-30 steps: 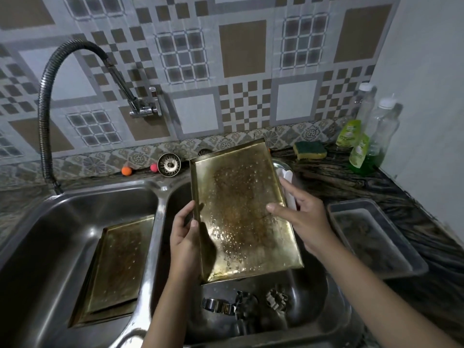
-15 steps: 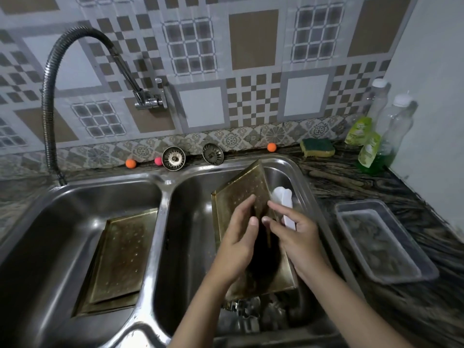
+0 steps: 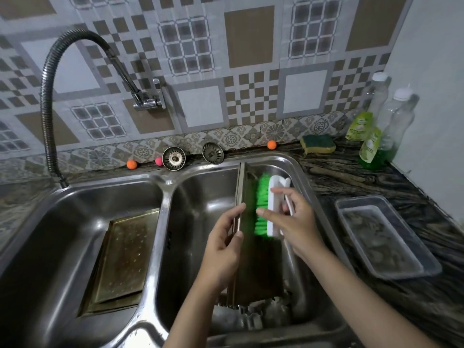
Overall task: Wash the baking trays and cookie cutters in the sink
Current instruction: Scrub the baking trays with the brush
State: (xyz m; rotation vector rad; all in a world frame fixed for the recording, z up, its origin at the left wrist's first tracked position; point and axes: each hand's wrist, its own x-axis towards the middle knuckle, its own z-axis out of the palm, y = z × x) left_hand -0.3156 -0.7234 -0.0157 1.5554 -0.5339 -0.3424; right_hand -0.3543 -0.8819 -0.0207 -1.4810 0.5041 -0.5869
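A brass-coloured baking tray (image 3: pixel 253 262) stands on its edge in the right sink basin (image 3: pixel 200 204), turned almost side-on to me. My left hand (image 3: pixel 223 247) grips its upper long rim. My right hand (image 3: pixel 293 222) holds a white scrubbing brush (image 3: pixel 273 204) whose green bristles press against the tray's inner face. Metal cookie cutters (image 3: pixel 253 315) lie blurred at the bottom of the basin under the tray. Another baking tray (image 3: pixel 120 257) leans in the left basin (image 3: pixel 62 222).
A flexible tap (image 3: pixel 75 71) arches over the left basin. Two strainers (image 3: pixel 173 158), small balls (image 3: pixel 131 164), a sponge (image 3: pixel 317 143) and soap bottles (image 3: pixel 376 136) line the back. A clear plastic container (image 3: pixel 384 234) sits on the counter to the right.
The tray has been lowered from in front of me into the right basin and turned onto its edge. My right hand has brought the brush's bristles against the tray.
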